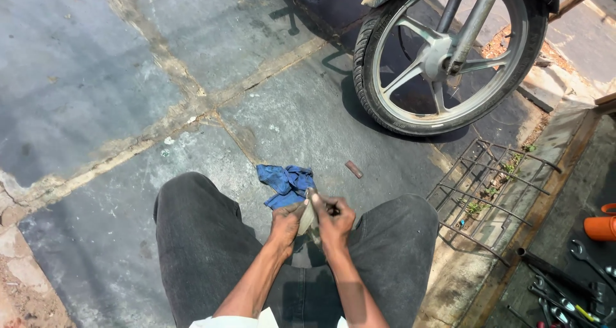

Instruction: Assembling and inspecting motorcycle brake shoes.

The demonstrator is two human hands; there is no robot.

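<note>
A person in dark grey trousers is squatting over a cracked, stained concrete pavement [115, 78], knees spread, forearms reaching down between them. At far left, pale seams are running across the slabs, with crumbling reddish ground at the lower corner. A crumpled blue rag [285, 184] is lying on the pavement just beyond the hands. The left hand [287, 221] is closing its grip around a small pale object [307, 216], and the right hand [334, 217] is clenching the same piece from the other side; the two hands are touching, and their fingers are covering most of the object, so its kind is hard to make out. A small brown block [353, 169] is resting on the concrete just right of the rag. Beyond it, a motorcycle front wheel [449, 55] with silver spokes is standing upright, its fork and mudguard cut off by the top edge. Further right, a rusty wire rack [494, 193] is lying across weeds at the pavement's edge. At the lower right corner, spanners and other hand tools [571, 283] are lying scattered on a dark surface, partly cut off, beside an orange container [601, 227] only partly in view.
</note>
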